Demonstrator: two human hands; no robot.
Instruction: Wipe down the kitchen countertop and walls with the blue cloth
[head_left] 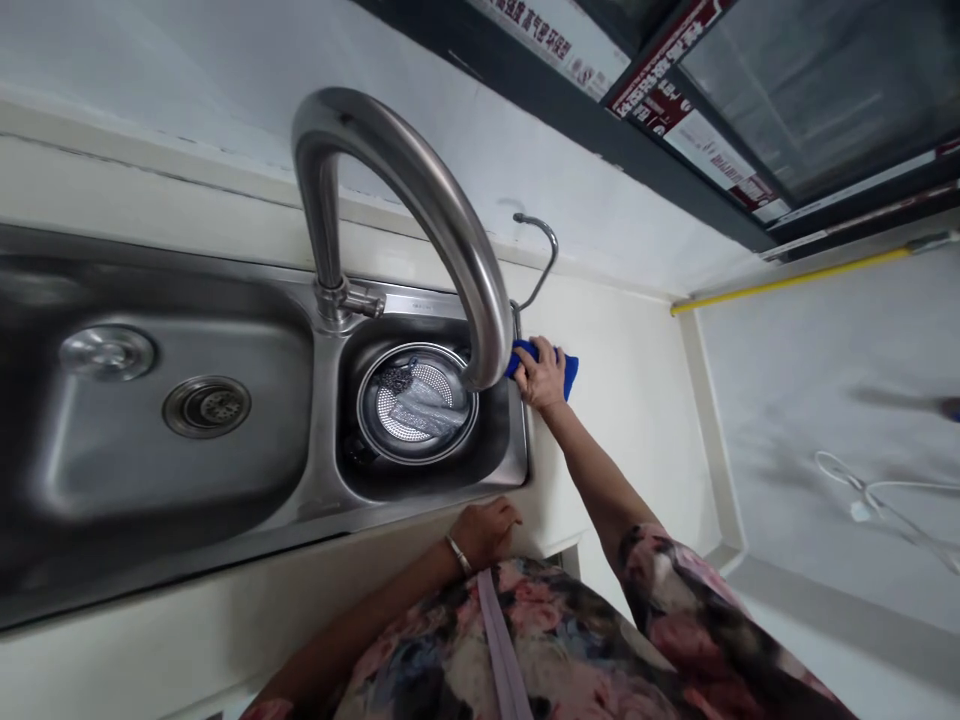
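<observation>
Right hand (541,375): pressing blue cloth (568,376) onto bench (622,420), fingers (529,362) clamped over it
Cloth axis: running sideways, pointing toward steel sink (523,440)
Left hand (484,531): resting near bench edge, fingers (510,516) curling together

We wear a floral blouse (577,640) in pink, black and blue, crossed by a lilac strap (501,640). A silver bangle (459,556) circles our left wrist (439,572).

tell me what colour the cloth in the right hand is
Bright blue: the cloth under the right hand shows best in the head view.

Blue cloth (568,375), its middle hidden beneath the right hand (540,375)
</observation>
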